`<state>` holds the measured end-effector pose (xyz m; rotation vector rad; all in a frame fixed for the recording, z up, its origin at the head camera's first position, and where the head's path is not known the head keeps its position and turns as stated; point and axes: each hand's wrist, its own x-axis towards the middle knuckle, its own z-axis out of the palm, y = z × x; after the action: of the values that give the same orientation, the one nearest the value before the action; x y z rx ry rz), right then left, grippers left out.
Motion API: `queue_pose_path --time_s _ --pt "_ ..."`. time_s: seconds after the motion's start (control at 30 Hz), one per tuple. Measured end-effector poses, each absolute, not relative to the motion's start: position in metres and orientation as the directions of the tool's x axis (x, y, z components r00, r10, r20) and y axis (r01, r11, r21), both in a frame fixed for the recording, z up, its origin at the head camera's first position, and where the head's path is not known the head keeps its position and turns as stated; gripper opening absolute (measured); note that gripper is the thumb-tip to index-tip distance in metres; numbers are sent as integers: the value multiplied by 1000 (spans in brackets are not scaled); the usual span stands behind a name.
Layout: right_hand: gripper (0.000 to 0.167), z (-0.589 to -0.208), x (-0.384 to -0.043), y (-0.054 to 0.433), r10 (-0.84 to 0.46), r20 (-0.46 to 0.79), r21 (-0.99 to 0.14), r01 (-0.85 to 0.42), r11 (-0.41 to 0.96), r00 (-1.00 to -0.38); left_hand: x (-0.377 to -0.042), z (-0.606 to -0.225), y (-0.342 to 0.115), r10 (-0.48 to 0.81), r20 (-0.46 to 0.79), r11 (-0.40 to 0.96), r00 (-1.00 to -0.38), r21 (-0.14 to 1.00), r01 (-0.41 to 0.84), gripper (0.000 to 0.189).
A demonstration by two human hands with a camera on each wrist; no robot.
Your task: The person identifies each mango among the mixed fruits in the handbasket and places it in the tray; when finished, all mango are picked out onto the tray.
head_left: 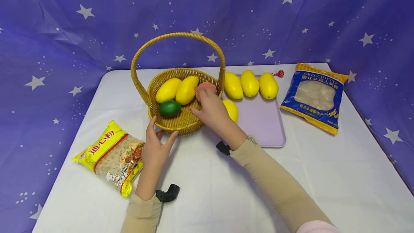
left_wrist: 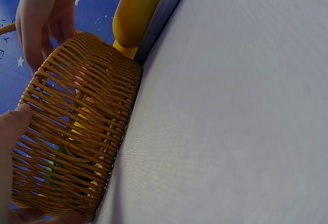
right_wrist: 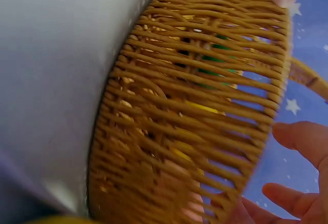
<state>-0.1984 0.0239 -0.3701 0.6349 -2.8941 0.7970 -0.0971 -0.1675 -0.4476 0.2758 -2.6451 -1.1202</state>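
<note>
A wicker basket with a tall arched handle stands at the middle back of the table. Inside lie two yellow mangoes, a green oval fruit and a pinkish round fruit, like a peach. My right hand reaches over the basket's right side, fingers at the peach and thumb apart from it; the hand partly covers the fruit. In the left wrist view, those fingers point down past the rim. My left hand touches the basket's near left wall from outside, thumb and fingers spread.
Several yellow mangoes rest on a lilac tray right of the basket. A red-wrapped candy lies behind it. A blue orecchiette bag is at the far right, and a yellow pasta bag lies at the left.
</note>
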Motion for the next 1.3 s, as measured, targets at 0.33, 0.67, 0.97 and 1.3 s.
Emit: queue_pose_path --time_s 0.33,0.67,0.97,1.3 --pt "69 -386 -224 -11 -416 71 -398 -408 821 -906 -97 -450 -167 -284 169 684 -944 725 -75 90" --pt "68 -389 -241 -33 -413 39 -229 -411 882 -910 -96 -450 -166 -280 170 684 -945 726 -72 90" --pt "71 -377 -253 -48 -363 -68 -251 -336 908 -929 -97 -450 -167 -285 187 690 -940 721 -66 89" --pt "80 -376 -258 -61 -341 -87 -78 -335 939 -936 -97 -448 -167 -266 200 686 -943 726 -40 80"
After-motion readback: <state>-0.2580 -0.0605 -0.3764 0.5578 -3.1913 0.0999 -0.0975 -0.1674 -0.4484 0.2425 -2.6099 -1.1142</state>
